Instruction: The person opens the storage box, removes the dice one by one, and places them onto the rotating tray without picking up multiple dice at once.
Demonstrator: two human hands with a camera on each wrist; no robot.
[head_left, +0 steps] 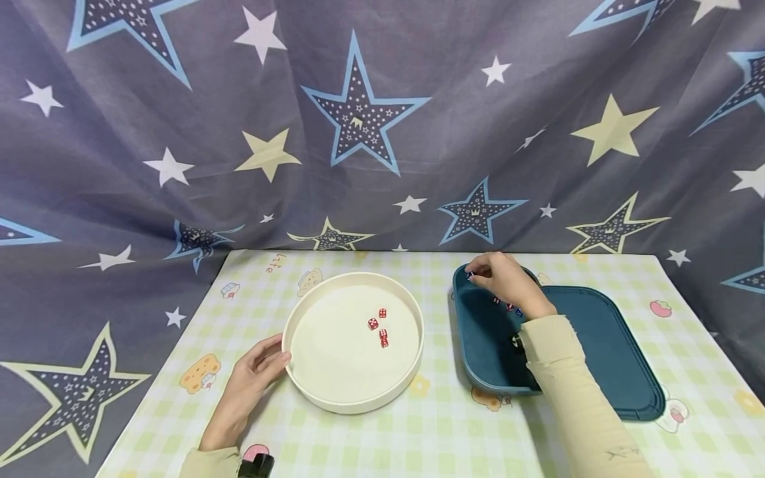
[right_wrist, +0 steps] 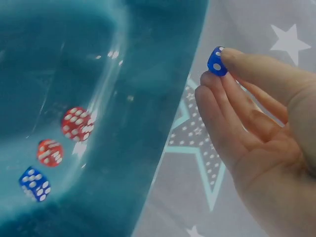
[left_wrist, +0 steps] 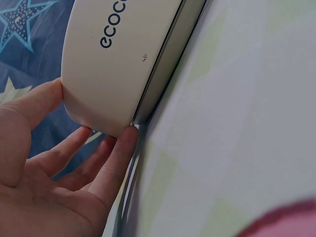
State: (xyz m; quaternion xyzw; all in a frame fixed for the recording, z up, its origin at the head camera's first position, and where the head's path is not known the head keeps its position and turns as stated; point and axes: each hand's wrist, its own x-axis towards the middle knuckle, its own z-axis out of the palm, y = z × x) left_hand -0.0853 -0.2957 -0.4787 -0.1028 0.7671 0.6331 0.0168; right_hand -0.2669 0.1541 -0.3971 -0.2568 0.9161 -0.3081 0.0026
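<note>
My right hand [head_left: 508, 279] is over the far left corner of the dark teal box [head_left: 469, 352]. Thumb and fingertips pinch a blue die [right_wrist: 217, 61] with white pips. Inside the box lie a red die [right_wrist: 77, 123], a second red die [right_wrist: 50, 152] and another blue die [right_wrist: 35, 184]. At the left, my left hand [head_left: 254, 378] holds the side of a cream round tray [head_left: 352, 406], thumb by the rim and fingertips along the outer wall [left_wrist: 108, 74]. Several red dice [head_left: 373, 324] sit on the tray's floor, right of its middle.
A flat teal lid or tray [head_left: 621, 358] lies right of the box. A checked cloth [head_left: 442, 438] covers the table, and a grey star-print curtain [head_left: 418, 153] hangs behind its far edge. Something small, dark and pale [head_left: 516, 340] shows beside the right forearm; its kind is unclear.
</note>
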